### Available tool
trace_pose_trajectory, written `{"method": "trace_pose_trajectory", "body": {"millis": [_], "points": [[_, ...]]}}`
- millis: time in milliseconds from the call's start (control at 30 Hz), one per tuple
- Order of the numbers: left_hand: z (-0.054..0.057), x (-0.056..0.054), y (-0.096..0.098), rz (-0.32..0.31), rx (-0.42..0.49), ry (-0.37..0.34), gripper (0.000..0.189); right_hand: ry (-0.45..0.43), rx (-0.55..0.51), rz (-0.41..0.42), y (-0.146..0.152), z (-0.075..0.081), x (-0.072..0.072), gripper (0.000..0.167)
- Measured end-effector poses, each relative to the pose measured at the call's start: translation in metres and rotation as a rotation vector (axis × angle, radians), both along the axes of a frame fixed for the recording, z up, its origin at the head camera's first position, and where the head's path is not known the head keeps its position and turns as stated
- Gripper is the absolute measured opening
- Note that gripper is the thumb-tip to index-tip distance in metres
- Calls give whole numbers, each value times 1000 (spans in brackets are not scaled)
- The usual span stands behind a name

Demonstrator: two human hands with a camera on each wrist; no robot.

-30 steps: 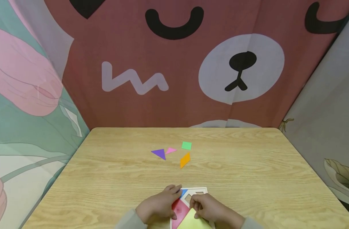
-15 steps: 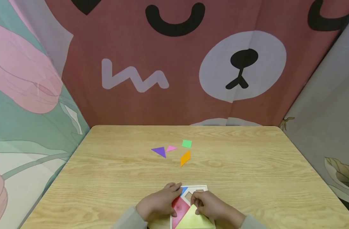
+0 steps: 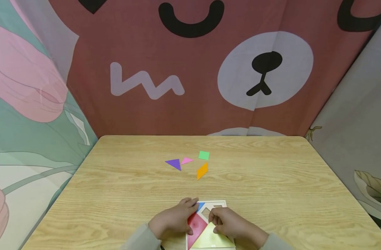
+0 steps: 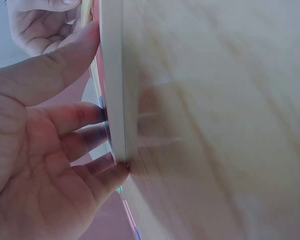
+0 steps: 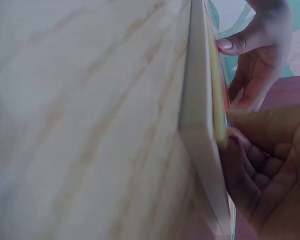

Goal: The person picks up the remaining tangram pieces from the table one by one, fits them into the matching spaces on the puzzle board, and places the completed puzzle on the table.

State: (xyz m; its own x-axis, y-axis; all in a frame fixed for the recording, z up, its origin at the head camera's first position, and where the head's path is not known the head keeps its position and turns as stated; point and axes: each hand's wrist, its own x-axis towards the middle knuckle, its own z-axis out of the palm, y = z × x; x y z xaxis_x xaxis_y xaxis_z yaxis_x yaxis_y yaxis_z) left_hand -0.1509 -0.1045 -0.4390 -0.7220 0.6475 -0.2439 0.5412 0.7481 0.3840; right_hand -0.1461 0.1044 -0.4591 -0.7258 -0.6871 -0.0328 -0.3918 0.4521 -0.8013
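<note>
At the near edge of the table, a white-framed tangram tray [image 3: 220,202] lies under both hands. In it a red triangle [image 3: 195,225] fills the left side, and part of a blue piece [image 3: 201,207] shows at the upper left. A yellow triangle [image 3: 211,239] lies across the near part. My left hand [image 3: 175,217] rests on the tray's left side, its thumb at the red triangle and its fingertips at the blue piece and the frame. With curled fingers my right hand [image 3: 229,222] pinches the yellow triangle near its tip; the right wrist view shows its fingertips at the yellow edge [image 5: 219,112].
Farther back on the wooden table [image 3: 271,173] lie a purple triangle [image 3: 175,164], a small pink triangle [image 3: 186,160], a green square [image 3: 204,155] and an orange parallelogram [image 3: 202,171]. A bear-print curtain [image 3: 190,114] hangs behind the table.
The yellow triangle has turned slightly and lies lower, more in line with the tray, under the right hand. The left hand stays on the tray. The head view has tipped down a little.
</note>
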Motion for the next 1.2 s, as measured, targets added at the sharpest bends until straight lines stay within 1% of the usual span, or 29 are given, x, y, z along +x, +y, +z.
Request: {"method": "trace_pose_trajectory", "body": {"millis": [267,400,533,733,833,933,1200], "points": [[-1,0,0,-8,0,15,78,55,31,23,0,-1,1,21],[-1,0,0,1,-1,11,78,59,44,25,-1,0,1,21],[-1,0,0,-2,-1,19,79,70,66,19,-2,1,3,27],[-2,0,0,7,9,11,78,130,139,5,-5,2,6,36],[-3,-1,0,13,14,6,78,157,177,-4,-6,2,6,37],[-3,-1,0,11,10,7,78,165,194,-16,-7,1,6,37],[-3,-2,0,2,2,12,79,185,205,-27,-8,0,7,36]]}}
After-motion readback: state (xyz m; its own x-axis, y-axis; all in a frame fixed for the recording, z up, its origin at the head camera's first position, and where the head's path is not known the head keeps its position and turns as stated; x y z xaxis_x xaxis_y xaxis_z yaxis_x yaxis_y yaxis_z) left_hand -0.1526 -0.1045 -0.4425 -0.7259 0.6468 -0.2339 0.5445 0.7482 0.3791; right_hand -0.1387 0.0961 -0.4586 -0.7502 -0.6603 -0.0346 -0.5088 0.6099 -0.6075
